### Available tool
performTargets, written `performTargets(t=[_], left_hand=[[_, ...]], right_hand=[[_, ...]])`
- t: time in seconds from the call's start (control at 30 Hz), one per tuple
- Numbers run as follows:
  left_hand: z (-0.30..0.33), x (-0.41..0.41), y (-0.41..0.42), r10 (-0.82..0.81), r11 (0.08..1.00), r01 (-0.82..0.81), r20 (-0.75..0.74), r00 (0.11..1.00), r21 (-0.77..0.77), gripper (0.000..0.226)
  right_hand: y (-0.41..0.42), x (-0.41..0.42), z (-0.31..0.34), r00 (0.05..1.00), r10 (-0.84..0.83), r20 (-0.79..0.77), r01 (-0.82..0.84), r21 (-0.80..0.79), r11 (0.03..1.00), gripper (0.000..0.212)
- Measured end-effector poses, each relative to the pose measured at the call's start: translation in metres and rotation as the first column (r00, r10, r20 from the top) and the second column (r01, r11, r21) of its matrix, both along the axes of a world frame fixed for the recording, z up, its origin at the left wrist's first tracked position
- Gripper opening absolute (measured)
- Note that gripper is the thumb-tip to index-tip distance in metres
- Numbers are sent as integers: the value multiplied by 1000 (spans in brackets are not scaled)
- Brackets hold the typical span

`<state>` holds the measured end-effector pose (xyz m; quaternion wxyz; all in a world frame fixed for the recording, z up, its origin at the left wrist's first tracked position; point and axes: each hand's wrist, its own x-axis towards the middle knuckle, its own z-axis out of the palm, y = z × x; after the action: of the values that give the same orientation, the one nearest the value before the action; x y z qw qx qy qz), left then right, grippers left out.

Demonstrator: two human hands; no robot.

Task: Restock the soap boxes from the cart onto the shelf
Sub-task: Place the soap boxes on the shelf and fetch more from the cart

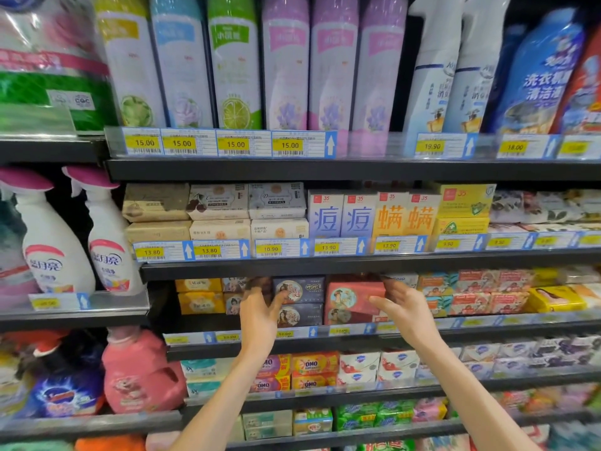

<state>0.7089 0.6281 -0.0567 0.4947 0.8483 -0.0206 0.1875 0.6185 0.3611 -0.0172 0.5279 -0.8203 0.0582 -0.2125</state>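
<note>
My right hand (401, 304) grips a red soap box (349, 296) on the third shelf down, fingers over its top edge and thumb on its front. More red boxes sit beneath it. My left hand (260, 307) reaches into the same shelf just left of two stacked navy soap boxes (300, 299), with its thumb against the upper one. Its fingertips are dark and blurred under the shelf edge, so what they hold is unclear. The cart is out of view.
The shelf rail with price tags (338, 330) runs just below both hands. Yellow soap boxes (200, 294) lie to the left, patterned ones (471, 291) to the right. The shelf above (325, 265) overhangs closely. Spray bottles (52, 242) stand at far left.
</note>
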Motion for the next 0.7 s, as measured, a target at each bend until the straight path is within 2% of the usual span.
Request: performTargets(t=[0.13,0.3,0.7], left_hand=[[-4,2,1,-10,1000,10,28,1000,-15,37],[-6,3,2,3,1000,-2,19,1000,-29,36],[-14,9,3,-16,999,18,50,999,-32,32]], right_hand=[[5,10,-5,998,-58,29,60,-80,995,42],[15,11,-14,975,-196,104,214,-206,955,43],[38,17,-23,913,-331,239,382,-214,899,33]])
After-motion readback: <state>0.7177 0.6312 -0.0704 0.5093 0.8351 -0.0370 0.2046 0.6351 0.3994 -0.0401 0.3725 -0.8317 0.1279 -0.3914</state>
